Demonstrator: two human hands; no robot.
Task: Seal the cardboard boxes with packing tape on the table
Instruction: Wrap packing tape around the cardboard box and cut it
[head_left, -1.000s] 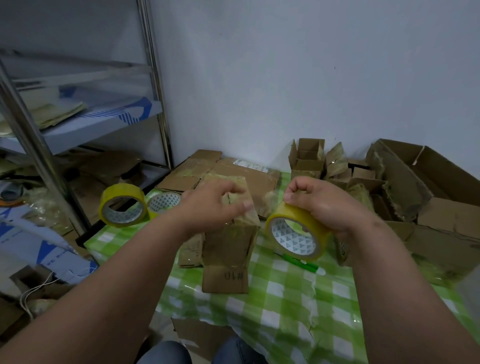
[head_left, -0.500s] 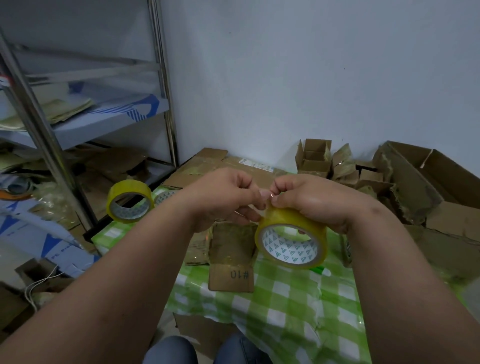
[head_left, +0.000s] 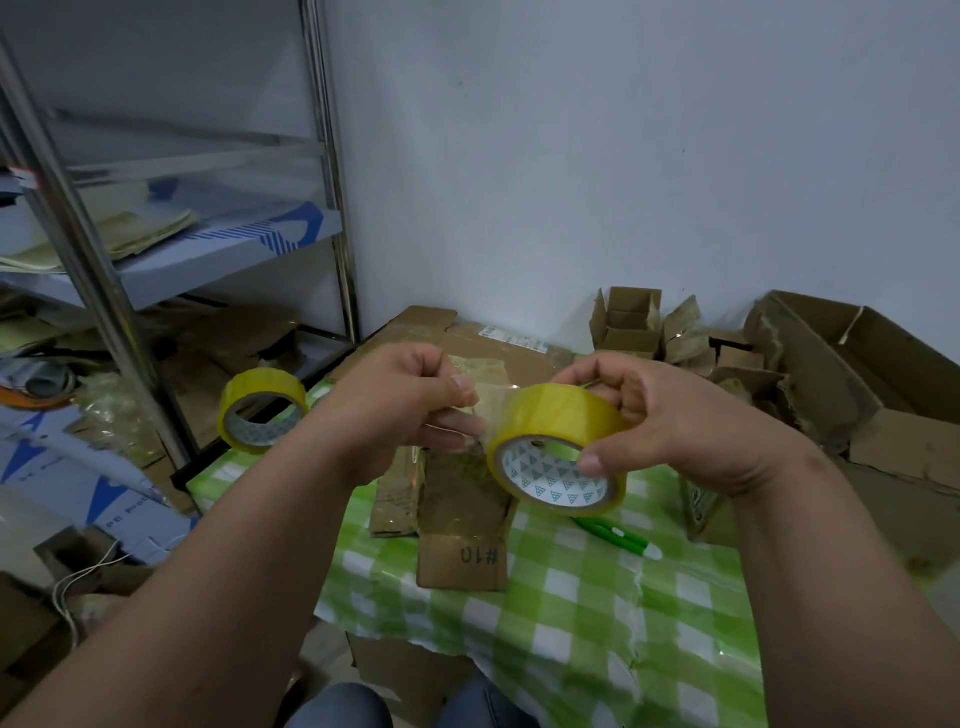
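1. Now, we start at our right hand (head_left: 670, 415), which grips the yellow roll of packing tape with a white patterned core (head_left: 558, 449): thumb on the near rim, fingers curled over the far side.
2. Just left of it, our left hand (head_left: 402, 400) pinches the clear free end of tape (head_left: 485, 402), a short strip peeled off the roll's top and stretched between the two hands.
3. Directly below that strip, on the green-and-white checked worktop (head_left: 571, 613), lies the small flat brown cardboard box marked "#10" (head_left: 462, 519), its long axis running away from us, roughly crosswise to the strip.
4. So we judge the coming move is straight down, with the left hand nearer the box.
5. Well off to the left stands a second yellow tape roll (head_left: 262, 410).
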